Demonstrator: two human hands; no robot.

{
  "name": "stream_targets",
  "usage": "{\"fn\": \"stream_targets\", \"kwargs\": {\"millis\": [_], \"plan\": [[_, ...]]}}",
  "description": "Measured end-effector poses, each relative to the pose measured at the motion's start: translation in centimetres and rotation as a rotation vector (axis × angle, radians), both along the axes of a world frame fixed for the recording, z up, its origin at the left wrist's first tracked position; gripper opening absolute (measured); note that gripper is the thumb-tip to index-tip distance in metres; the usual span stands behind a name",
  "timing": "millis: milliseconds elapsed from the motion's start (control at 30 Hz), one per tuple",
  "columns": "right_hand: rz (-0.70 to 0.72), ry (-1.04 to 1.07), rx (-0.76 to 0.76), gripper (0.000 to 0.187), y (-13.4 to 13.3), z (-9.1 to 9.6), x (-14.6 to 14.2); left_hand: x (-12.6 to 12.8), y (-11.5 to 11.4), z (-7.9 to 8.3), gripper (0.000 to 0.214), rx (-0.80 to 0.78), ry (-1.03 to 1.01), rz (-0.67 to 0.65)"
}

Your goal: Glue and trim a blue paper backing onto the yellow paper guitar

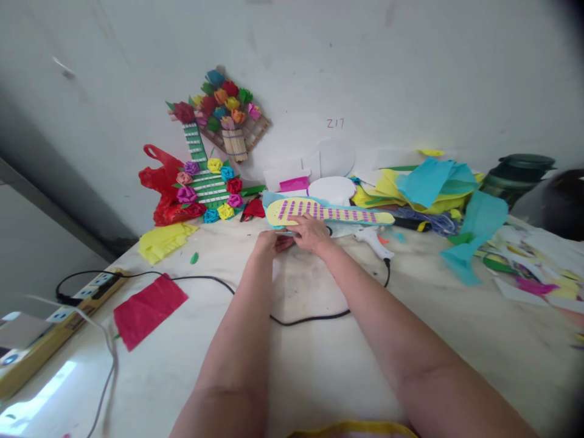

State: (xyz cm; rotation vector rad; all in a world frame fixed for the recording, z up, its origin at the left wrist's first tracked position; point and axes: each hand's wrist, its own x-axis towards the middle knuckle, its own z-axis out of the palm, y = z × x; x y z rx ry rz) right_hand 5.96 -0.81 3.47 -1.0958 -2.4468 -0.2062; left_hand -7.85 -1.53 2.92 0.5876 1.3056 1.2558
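Observation:
A yellow guitar-shaped cutout [335, 213] with rows of purple strips lies near the back of the table, blue paper showing around its edge. My right hand [311, 233] grips its near edge, fingers over the strips. Beside it, my left hand [272, 242] is closed at the same edge, with its fingers partly hidden under the cutout. To the right of my hands a white hot glue gun [375, 243] lies on the table with its black cord [314, 318] looping under my forearms.
A green guitar-shaped piece with paper roses [210, 190] leans on the wall, beside a red plastic bag [166, 185]. Red crepe paper [150, 310] lies near the power strip [68, 325] on the left. Blue and yellow paper [438, 185] is heaped at the right.

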Motion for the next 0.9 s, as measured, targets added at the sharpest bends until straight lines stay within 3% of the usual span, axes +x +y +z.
{"fn": "stream_targets", "kwargs": {"millis": [300,500,600,733,900], "plan": [[-0.005,-0.1,0.047,0.036,0.1,-0.1,-0.1,-0.2,-0.5,-0.2,0.014,0.103,-0.012,-0.107],[-0.016,-0.107,0.051,0.035,0.1,-0.1,0.0,-1.3,-0.7,0.9,0.013,0.019,-0.09,-0.197],[-0.017,-0.114,0.023,0.036,0.1,0.1,0.1,-2.2,-0.8,0.8,0.013,-0.001,-0.028,-0.154],[-0.038,-0.13,-0.025,0.039,0.0,0.4,0.1,-3.1,-0.8,0.0,0.01,0.164,0.102,-0.042],[-0.042,-0.124,-0.037,0.038,-0.1,0.5,0.1,-3.5,-0.8,-0.8,0.013,0.273,0.101,-0.026]]}}
